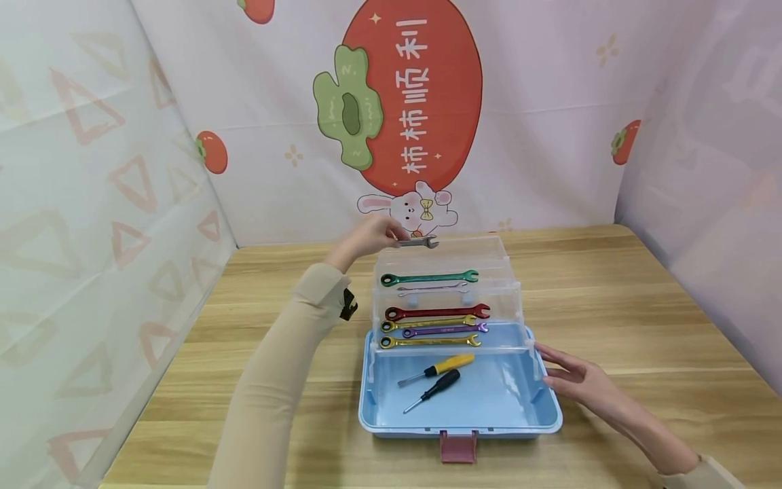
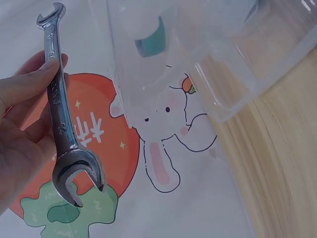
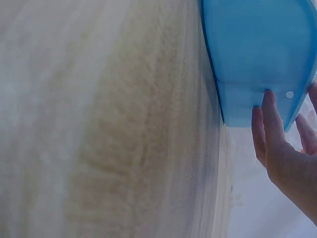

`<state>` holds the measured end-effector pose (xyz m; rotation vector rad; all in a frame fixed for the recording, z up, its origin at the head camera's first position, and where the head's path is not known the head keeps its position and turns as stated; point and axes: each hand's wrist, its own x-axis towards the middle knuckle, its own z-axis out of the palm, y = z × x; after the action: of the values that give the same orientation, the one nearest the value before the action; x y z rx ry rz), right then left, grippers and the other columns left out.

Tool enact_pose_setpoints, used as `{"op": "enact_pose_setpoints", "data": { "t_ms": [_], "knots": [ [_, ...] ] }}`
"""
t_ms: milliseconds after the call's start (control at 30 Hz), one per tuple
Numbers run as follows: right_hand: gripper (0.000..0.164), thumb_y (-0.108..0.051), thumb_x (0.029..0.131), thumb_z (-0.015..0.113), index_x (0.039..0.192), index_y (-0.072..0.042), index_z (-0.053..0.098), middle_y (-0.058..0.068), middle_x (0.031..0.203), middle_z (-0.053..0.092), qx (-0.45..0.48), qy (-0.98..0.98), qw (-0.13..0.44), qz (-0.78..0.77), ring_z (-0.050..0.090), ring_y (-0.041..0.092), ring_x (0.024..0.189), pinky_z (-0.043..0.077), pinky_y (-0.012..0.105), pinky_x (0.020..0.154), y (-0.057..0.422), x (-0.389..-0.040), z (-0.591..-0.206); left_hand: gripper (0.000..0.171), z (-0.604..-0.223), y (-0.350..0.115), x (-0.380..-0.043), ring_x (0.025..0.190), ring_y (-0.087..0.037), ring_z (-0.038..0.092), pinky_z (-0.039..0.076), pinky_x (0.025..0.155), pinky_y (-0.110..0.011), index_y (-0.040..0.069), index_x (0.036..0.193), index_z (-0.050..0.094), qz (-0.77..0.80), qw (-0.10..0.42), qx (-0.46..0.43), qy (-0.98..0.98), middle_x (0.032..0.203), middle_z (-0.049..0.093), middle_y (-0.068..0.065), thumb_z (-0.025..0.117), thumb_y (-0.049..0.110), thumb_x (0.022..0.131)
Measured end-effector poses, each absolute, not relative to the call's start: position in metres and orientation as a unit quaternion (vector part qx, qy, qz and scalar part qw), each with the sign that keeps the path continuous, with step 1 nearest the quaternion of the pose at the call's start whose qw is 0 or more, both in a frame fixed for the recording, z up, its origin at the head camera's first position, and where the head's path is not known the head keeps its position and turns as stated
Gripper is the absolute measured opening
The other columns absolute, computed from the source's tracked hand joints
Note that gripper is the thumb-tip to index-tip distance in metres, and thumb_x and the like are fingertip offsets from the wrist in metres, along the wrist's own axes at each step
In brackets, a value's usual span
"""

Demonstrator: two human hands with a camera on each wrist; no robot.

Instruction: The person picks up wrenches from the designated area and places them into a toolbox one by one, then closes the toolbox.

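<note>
My left hand (image 1: 374,238) pinches a silver double open-ended wrench (image 2: 60,111) above the back of the clear upper trays (image 1: 513,305). The thumb and fingers grip the middle of its shaft in the left wrist view. Fingers of my right hand (image 1: 580,388) touch the right side of the blue toolbox (image 1: 464,430), fairly straight. Coloured wrenches lie in the trays: a green wrench (image 1: 430,278), a red wrench (image 1: 436,312), a purple wrench (image 1: 444,331) and others. Within the toolbox base lie a yellow-handled screwdriver (image 1: 449,365) and a black-handled screwdriver (image 1: 441,385).
The toolbox stands on a wood-grain table (image 1: 611,292), its pink latch (image 1: 458,448) hanging at the front. Behind the table hangs a white cloth (image 1: 537,176) printed with a big persimmon and a rabbit. Cloth walls rise at both sides.
</note>
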<state>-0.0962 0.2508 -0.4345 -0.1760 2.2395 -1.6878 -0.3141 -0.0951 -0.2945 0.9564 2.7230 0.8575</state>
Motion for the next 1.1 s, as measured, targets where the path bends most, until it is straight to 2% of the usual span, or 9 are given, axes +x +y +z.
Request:
{"op": "enact_pose_setpoints", "data": {
  "t_ms": [367,400,500,567,633,800,1000,1067,1100],
  "knots": [
    [0.057,-0.015,0.087,0.055,0.137,-0.004,0.03,0.031,0.137,0.022,-0.079,0.775,0.162,-0.606,0.051,-0.005,0.098,0.046,0.022,0.079,0.252,-0.096,-0.436,0.018,-0.293,-0.063,-0.317,0.083,-0.018,0.057,0.047,0.076,-0.026,0.003,0.094,0.068,0.245,0.1,0.328,0.907,0.091,0.065,-0.008,0.062,-0.003,0.079],
    [0.057,-0.014,0.087,0.055,0.137,-0.004,0.029,0.028,0.137,0.026,-0.084,0.773,0.16,-0.608,0.051,-0.005,0.099,0.046,0.022,0.079,0.252,-0.096,-0.436,0.018,-0.293,-0.06,-0.317,0.083,-0.018,0.057,0.047,0.076,-0.025,0.003,0.095,0.068,0.241,0.102,0.328,0.908,0.091,0.065,-0.008,0.062,-0.002,0.079],
    [0.056,-0.013,0.087,0.055,0.137,-0.005,0.03,0.0,0.134,0.038,-0.084,0.769,0.161,-0.613,0.051,-0.005,0.099,0.046,0.021,0.079,0.252,-0.097,-0.436,0.018,-0.294,-0.051,-0.317,0.084,-0.017,0.056,0.047,0.076,-0.025,0.004,0.095,0.068,0.229,0.107,0.329,0.91,0.091,0.065,-0.007,0.062,-0.002,0.078],
    [0.057,-0.014,0.087,0.055,0.137,-0.005,0.03,-0.018,0.125,0.041,-0.085,0.767,0.163,-0.615,0.051,-0.005,0.099,0.045,0.021,0.079,0.252,-0.097,-0.436,0.018,-0.295,-0.046,-0.318,0.083,-0.016,0.057,0.047,0.075,-0.024,0.005,0.094,0.069,0.218,0.107,0.331,0.912,0.09,0.066,-0.006,0.063,-0.002,0.078],
    [0.057,-0.014,0.087,0.055,0.137,-0.005,0.029,-0.028,0.118,0.04,-0.085,0.765,0.165,-0.616,0.051,-0.005,0.1,0.045,0.021,0.079,0.252,-0.097,-0.436,0.018,-0.296,-0.041,-0.318,0.083,-0.016,0.057,0.047,0.074,-0.023,0.005,0.093,0.069,0.208,0.108,0.334,0.913,0.089,0.066,-0.006,0.063,-0.002,0.078],
    [0.057,-0.015,0.087,0.055,0.137,-0.005,0.029,-0.026,0.12,0.04,-0.082,0.768,0.167,-0.613,0.051,-0.005,0.099,0.045,0.021,0.079,0.253,-0.097,-0.436,0.017,-0.301,-0.033,-0.318,0.082,-0.017,0.057,0.048,0.073,-0.024,0.004,0.091,0.069,0.218,0.126,0.328,0.91,0.087,0.066,-0.006,0.064,-0.004,0.077],
    [0.057,-0.013,0.087,0.055,0.137,-0.003,0.029,-0.032,0.116,0.041,-0.087,0.767,0.163,-0.614,0.051,-0.005,0.1,0.045,0.02,0.079,0.252,-0.097,-0.436,0.02,-0.305,-0.027,-0.315,0.082,-0.016,0.058,0.048,0.074,-0.024,0.004,0.09,0.07,0.22,0.148,0.327,0.907,0.088,0.066,-0.006,0.062,-0.007,0.076],
    [0.057,-0.014,0.087,0.055,0.137,-0.004,0.029,-0.029,0.119,0.04,-0.084,0.77,0.163,-0.611,0.05,-0.006,0.1,0.045,0.02,0.079,0.252,-0.096,-0.436,0.02,-0.307,-0.027,-0.314,0.082,-0.016,0.058,0.048,0.074,-0.024,0.004,0.09,0.069,0.221,0.149,0.329,0.906,0.088,0.066,-0.006,0.061,-0.008,0.077],
    [0.058,-0.015,0.087,0.055,0.137,-0.004,0.029,-0.023,0.125,0.04,-0.082,0.773,0.163,-0.607,0.05,-0.006,0.099,0.045,0.021,0.08,0.252,-0.096,-0.436,0.02,-0.308,-0.026,-0.313,0.083,-0.016,0.058,0.048,0.074,-0.024,0.004,0.091,0.069,0.224,0.15,0.327,0.906,0.089,0.066,-0.006,0.061,-0.007,0.077]
  ]
}}
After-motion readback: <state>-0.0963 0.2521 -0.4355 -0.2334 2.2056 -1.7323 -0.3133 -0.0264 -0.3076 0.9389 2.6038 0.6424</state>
